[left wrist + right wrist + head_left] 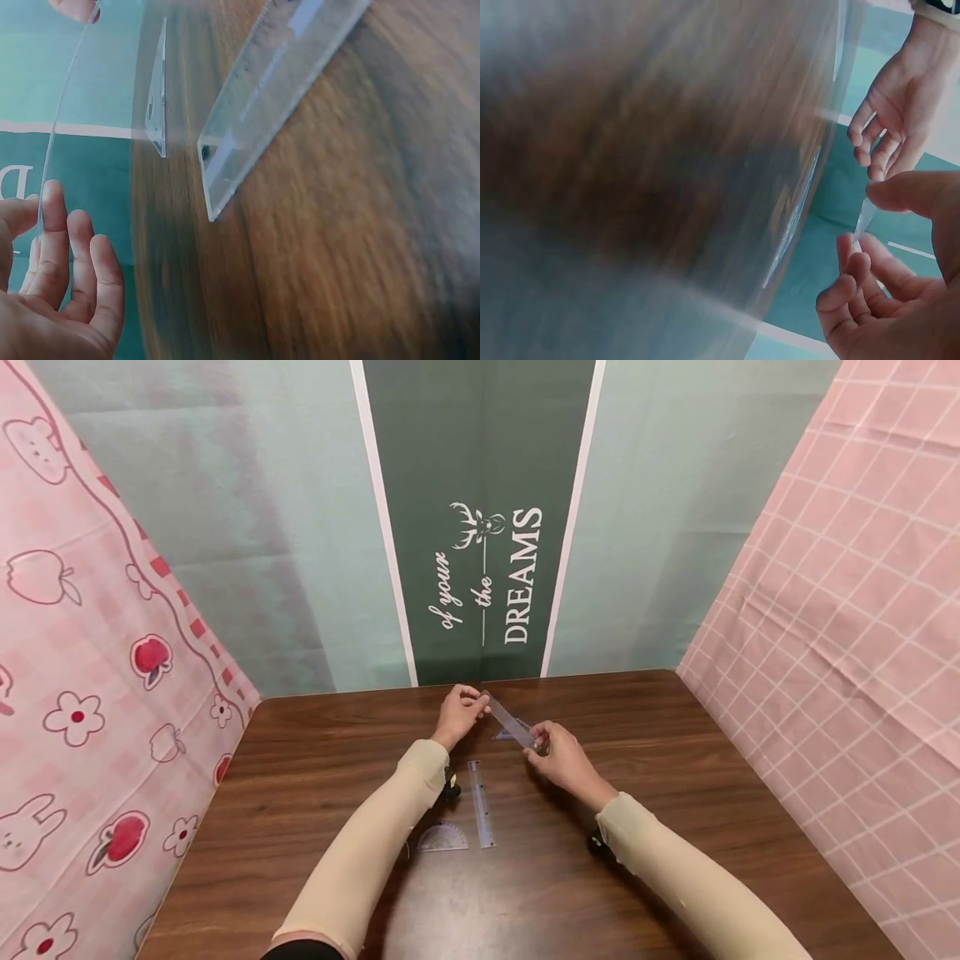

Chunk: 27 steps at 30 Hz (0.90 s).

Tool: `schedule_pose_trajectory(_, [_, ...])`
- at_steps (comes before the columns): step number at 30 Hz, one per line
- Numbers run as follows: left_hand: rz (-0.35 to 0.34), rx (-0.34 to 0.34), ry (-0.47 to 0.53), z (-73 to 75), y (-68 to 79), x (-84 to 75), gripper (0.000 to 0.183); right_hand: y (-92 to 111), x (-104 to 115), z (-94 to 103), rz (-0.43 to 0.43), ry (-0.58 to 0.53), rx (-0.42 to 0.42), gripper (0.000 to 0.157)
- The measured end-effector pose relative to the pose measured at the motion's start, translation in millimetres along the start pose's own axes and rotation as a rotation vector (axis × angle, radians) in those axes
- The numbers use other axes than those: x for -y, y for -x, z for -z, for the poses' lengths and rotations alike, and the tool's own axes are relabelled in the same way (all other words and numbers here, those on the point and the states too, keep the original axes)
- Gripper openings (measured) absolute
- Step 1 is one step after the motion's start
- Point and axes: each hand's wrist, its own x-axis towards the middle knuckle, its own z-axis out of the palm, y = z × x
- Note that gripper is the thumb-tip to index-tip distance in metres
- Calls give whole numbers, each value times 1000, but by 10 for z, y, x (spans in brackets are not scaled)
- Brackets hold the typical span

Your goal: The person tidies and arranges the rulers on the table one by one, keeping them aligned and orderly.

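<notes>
Over the far part of the table, both hands hold a slanting clear, ruler-like plastic strip (508, 718). My left hand (458, 717) pinches its upper left end between thumb and fingertips. At the lower right end, my right hand (564, 762) pinches it with thumb and fingers. In the left wrist view the strip (57, 124) appears edge-on as a thin line. Below and behind it lies a clear set square (501, 736), partly covered by the strip. Nearer, a clear ruler (482, 806) lies lengthwise on the table, with a clear protractor (442, 837) to its left.
The brown wooden table (637, 735) ends at a green curtain (480, 435) with white lettering. Pink patterned cloth (82, 635) hangs on the left, pink checked cloth (847, 635) on the right. The left forearm passes close beside the protractor.
</notes>
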Motion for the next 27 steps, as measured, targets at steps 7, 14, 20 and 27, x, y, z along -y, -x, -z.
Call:
schedule_pose_trajectory(7, [7,23,6,48,72,-32,26,156,41,20,78,-25,80,38])
schedule_pose_trajectory(14, [17,47,1,76,135,-33,26,262,60,15,152,-26,78,40])
schedule_pose_trajectory(20, [30,74,23,88,218,-20,29,345,55,28,172,-38,93,42])
schedule_pose_trajectory(27, [-15,119,16,88,291,0,28,434,79,47,191,-70,115,44])
